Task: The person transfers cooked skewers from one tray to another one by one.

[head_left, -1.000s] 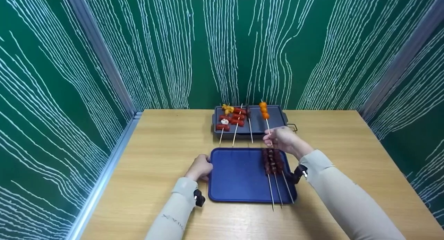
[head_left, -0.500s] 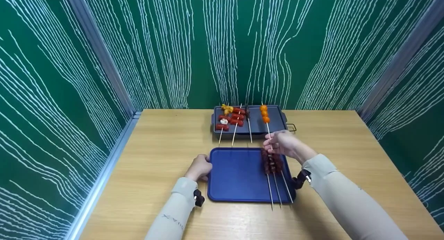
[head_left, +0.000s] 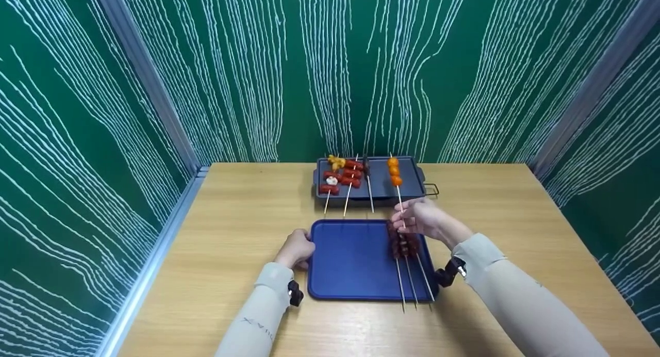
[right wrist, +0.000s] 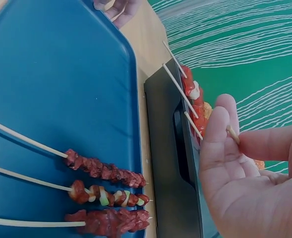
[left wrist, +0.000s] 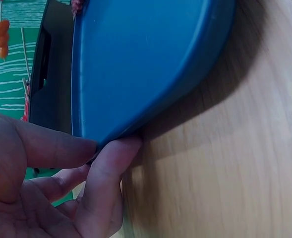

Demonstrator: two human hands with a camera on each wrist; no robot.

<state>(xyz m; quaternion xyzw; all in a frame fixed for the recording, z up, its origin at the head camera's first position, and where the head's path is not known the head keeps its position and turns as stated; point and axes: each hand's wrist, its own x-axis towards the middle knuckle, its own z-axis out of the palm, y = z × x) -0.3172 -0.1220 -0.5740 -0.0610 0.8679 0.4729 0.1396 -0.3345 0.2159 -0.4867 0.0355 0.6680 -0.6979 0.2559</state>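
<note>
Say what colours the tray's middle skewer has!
Its food is red-brown, white and green, best in right wrist view.

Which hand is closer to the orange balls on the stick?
The right. The person's right hand pinches the stick on the near side of the orange balls. The left hand is farther away, gripping the left edge of the blue tray.

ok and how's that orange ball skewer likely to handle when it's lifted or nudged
The orange skewer will probably stay stiff: its thin stick looks straight above the right hand. It likely feels tip-heavy, since the balls all sit toward the far end. Laid down, it could roll a little, as the balls look round.
</note>
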